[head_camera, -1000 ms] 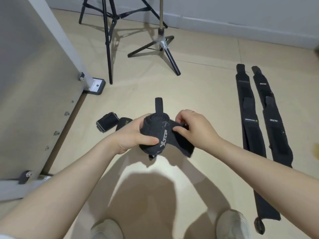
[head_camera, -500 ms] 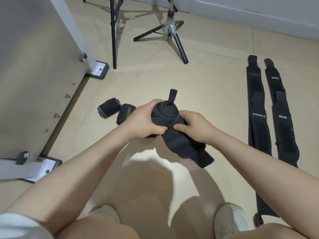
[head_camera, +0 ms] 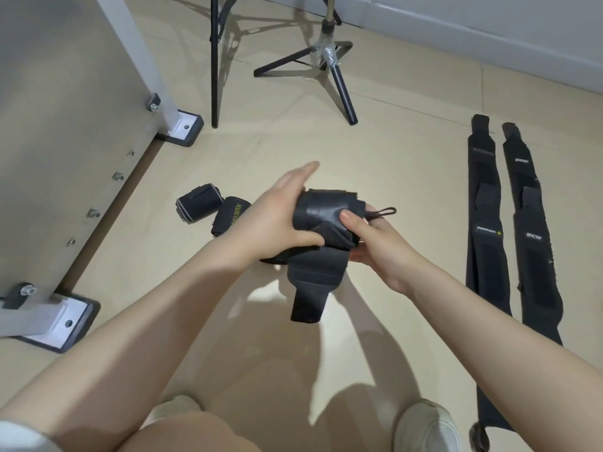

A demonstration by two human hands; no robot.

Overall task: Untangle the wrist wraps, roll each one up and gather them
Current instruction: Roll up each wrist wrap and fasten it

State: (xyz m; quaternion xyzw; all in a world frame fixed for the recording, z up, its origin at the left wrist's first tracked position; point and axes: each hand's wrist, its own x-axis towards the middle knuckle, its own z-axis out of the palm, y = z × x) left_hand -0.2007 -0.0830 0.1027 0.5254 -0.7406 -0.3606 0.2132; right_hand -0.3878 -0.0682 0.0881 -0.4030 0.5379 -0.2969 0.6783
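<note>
Above the floor, both hands held a black wrist wrap, mostly rolled into a thick bundle, with a loose tail hanging below it and a thin thumb loop poking out at its right. The left hand clasped the roll, thumb underneath and fingers extended over the top; the right hand gripped it with the thumb pressed onto the front. Left of the roll lay two rolled wraps; well right of it, two flat wraps side by side.

a black tripod stand is set on the beige floor; a grey panel on white feet is seen beside it.
</note>
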